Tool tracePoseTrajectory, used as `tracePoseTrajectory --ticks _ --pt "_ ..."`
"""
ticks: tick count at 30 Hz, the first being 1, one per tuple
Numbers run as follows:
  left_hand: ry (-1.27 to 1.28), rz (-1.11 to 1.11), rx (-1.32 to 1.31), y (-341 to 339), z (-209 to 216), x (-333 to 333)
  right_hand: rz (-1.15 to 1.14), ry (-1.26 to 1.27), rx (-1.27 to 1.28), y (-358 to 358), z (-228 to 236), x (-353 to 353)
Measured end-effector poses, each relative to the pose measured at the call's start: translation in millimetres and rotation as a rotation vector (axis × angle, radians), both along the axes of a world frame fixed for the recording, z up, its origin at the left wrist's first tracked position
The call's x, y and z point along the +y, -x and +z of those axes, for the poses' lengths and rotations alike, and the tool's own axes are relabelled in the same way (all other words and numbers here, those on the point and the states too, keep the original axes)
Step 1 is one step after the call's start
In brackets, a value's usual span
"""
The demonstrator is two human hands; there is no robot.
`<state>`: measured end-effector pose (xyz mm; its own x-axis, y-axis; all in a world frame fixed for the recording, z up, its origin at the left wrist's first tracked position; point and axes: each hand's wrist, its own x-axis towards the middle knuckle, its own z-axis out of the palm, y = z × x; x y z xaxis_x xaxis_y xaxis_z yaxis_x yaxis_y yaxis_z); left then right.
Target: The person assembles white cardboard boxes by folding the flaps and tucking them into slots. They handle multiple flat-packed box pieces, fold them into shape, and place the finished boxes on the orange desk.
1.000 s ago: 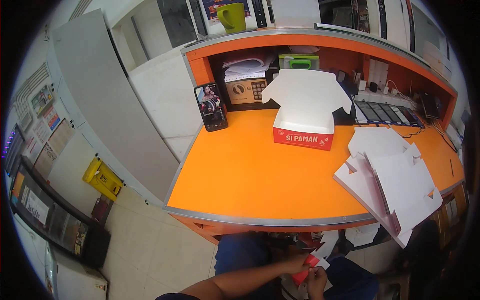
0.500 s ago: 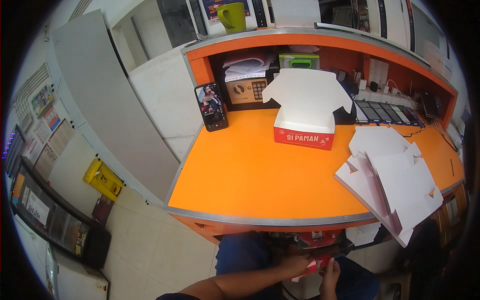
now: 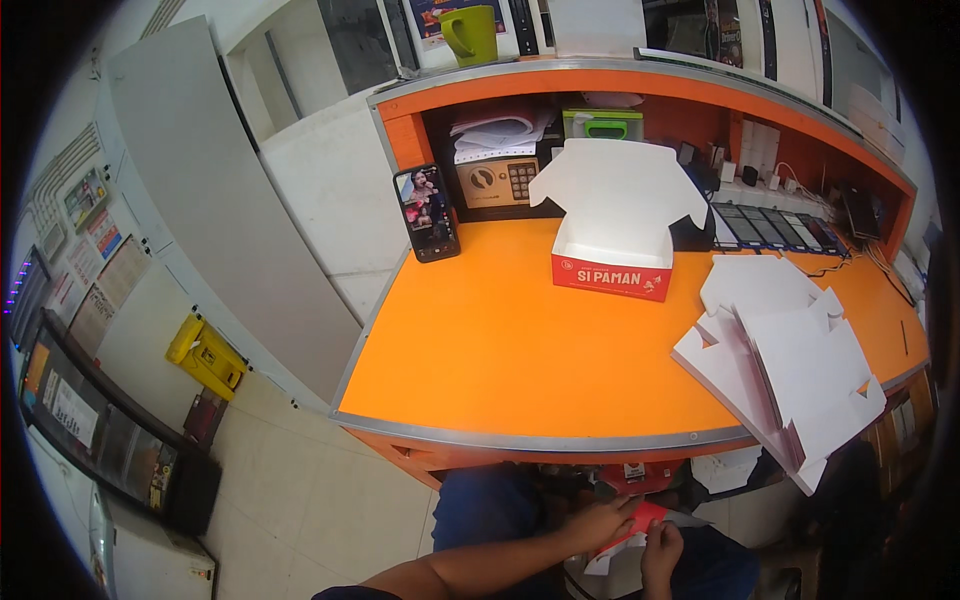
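Below the desk's front edge, over my lap, my left hand (image 3: 598, 524) lies with its fingers closed over a red and white piece of cardboard (image 3: 647, 516). Close by on the right, my right hand (image 3: 661, 550) pinches the same cardboard at its near edge. Part of the cardboard is covered by my fingers, so its full shape is hidden. On the orange desk (image 3: 500, 350) stands a folded red and white box (image 3: 612, 278), its white lid raised at the back. Flat white box blanks (image 3: 790, 350) lie stacked at the right, jutting past the front edge.
A phone (image 3: 428, 215) leans upright at the desk's back left, near a small safe (image 3: 497, 184). Several devices (image 3: 775, 226) lie in a row at the back right. A green mug (image 3: 468, 36) stands on the upper ledge. A yellow bin (image 3: 206, 357) is off to the left.
The red and white cardboard has turned and come up a little between my hands, showing more of its red side. My left hand has shifted slightly up. The box and blanks stay put.
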<state>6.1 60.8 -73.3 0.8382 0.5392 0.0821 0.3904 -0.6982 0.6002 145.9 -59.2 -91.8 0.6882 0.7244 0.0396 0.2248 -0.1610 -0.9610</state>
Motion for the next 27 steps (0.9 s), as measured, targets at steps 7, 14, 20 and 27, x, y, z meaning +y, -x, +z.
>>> tracePoseTrajectory --ticks 7,14,20,27 --pt "-0.152 0.014 -0.162 3 2 1 0.098 -0.021 0.298 8 -1 0" --pt "-0.237 -0.039 -0.132 7 20 1 0.087 -0.065 0.398 12 2 1" --pt "-0.282 -0.047 -0.142 4 11 1 0.111 -0.024 0.363 9 2 0" --pt "-0.274 -0.061 -0.244 7 16 3 0.093 -0.027 0.407 13 2 2"
